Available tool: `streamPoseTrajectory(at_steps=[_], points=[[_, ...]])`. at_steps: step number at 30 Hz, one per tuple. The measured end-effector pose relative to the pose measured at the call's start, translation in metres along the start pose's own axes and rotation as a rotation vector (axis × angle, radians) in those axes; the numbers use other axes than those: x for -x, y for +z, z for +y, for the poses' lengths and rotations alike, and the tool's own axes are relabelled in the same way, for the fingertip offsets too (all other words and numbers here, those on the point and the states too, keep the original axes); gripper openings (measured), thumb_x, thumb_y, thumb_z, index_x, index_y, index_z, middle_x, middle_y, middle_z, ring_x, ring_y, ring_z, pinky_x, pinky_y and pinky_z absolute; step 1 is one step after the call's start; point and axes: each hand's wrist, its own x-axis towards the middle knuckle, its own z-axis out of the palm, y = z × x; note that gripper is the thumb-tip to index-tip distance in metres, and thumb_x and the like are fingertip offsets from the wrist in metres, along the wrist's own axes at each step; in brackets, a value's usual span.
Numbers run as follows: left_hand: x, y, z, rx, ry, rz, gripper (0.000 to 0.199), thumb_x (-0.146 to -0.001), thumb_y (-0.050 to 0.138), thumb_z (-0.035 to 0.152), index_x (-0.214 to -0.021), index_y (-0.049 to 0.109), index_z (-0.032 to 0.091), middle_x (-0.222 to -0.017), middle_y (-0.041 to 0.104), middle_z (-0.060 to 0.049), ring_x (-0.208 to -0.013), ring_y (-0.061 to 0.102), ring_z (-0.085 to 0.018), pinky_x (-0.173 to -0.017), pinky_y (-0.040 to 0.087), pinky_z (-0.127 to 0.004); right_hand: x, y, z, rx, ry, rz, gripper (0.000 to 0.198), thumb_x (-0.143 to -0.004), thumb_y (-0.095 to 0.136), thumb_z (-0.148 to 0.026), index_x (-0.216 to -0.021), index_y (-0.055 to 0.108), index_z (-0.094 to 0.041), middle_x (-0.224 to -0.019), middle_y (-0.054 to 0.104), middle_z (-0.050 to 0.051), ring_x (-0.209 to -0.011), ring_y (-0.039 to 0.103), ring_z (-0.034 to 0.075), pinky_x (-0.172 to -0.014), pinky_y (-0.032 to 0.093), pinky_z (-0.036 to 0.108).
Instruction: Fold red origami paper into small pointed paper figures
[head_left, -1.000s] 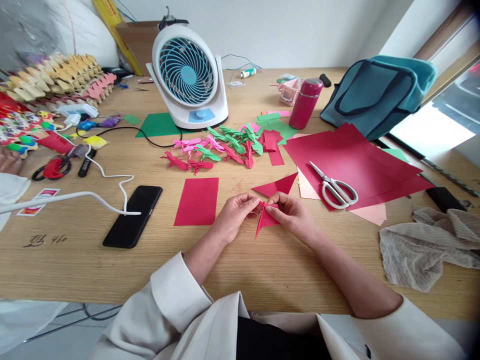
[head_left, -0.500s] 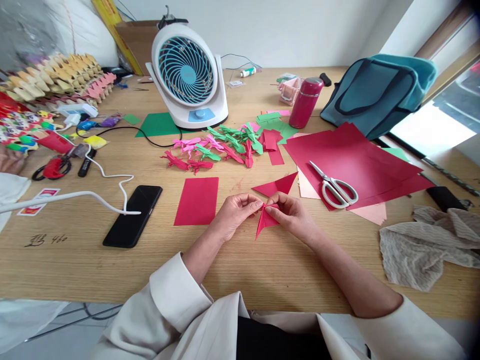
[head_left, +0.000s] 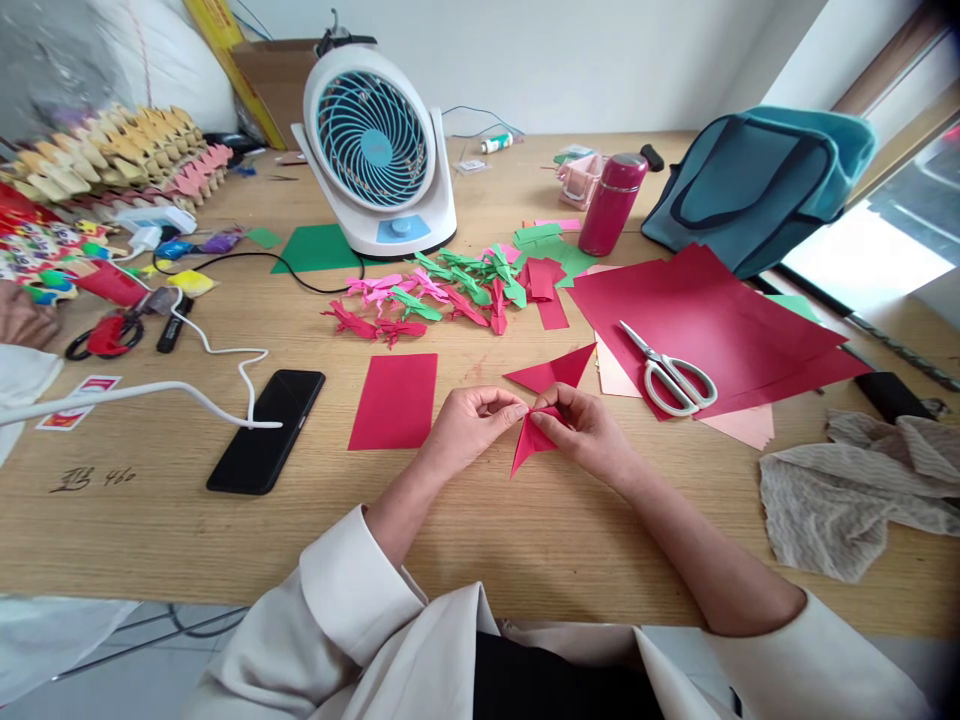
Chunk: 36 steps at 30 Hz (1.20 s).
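Observation:
Between my two hands is a small folded piece of red paper, one pointed flap hanging down toward me. My left hand pinches its left edge between thumb and forefinger. My right hand is closed on its right side, thumb on top; the fingers hide part of the folds. Just behind my hands lies a red folded paper triangle. To the left a flat red paper rectangle rests on the table. Farther back are several folded paper figures in green, pink and red.
White-handled scissors lie on large red sheets at right, near a crumpled cloth. A black phone and white cable are at left. Behind stand a fan, a red flask and a blue bag. Another person's hand shows at far left.
Almost nothing differs. My hands stay in the same place, pinching the red paper, and its hanging flap has shifted only very slightly.

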Motion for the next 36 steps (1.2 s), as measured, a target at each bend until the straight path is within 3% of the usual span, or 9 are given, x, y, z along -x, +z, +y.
streamPoseTrajectory(at_steps=[9, 19, 36], points=[[0.0023, 0.0012, 0.0026, -0.109, 0.015, 0.038, 0.022, -0.075, 0.072, 0.034, -0.085, 0.075, 0.014, -0.082, 0.075, -0.006, -0.075, 0.067, -0.018, -0.071, 0.052, -0.026, 0.0, -0.0003, -0.0019, 0.084, -0.005, 0.024, 0.015, -0.088, 0.06, -0.033, -0.085, 0.06, -0.019, -0.072, 0.055, -0.002, -0.06, 0.043, 0.011, -0.057, 0.034, 0.026], [0.0016, 0.0002, 0.0023, -0.088, -0.015, 0.042, 0.022, -0.074, 0.073, 0.034, -0.083, 0.076, 0.014, -0.081, 0.075, -0.005, -0.075, 0.068, -0.017, -0.071, 0.052, -0.026, 0.0013, 0.0005, -0.0076, 0.096, -0.011, 0.022, 0.015, -0.088, 0.06, -0.033, -0.085, 0.06, -0.018, -0.072, 0.056, -0.001, -0.06, 0.043, 0.011, -0.055, 0.035, 0.025], [0.0012, -0.005, 0.0, -0.208, 0.003, 0.004, 0.021, -0.076, 0.07, 0.035, -0.082, 0.075, 0.015, -0.077, 0.073, -0.005, -0.069, 0.063, -0.015, -0.066, 0.047, -0.025, 0.0026, -0.0003, -0.0073, 0.225, -0.13, 0.003, 0.005, -0.087, 0.057, -0.023, -0.085, 0.061, -0.019, -0.076, 0.061, 0.0, -0.068, 0.051, 0.013, -0.06, 0.038, 0.026]])
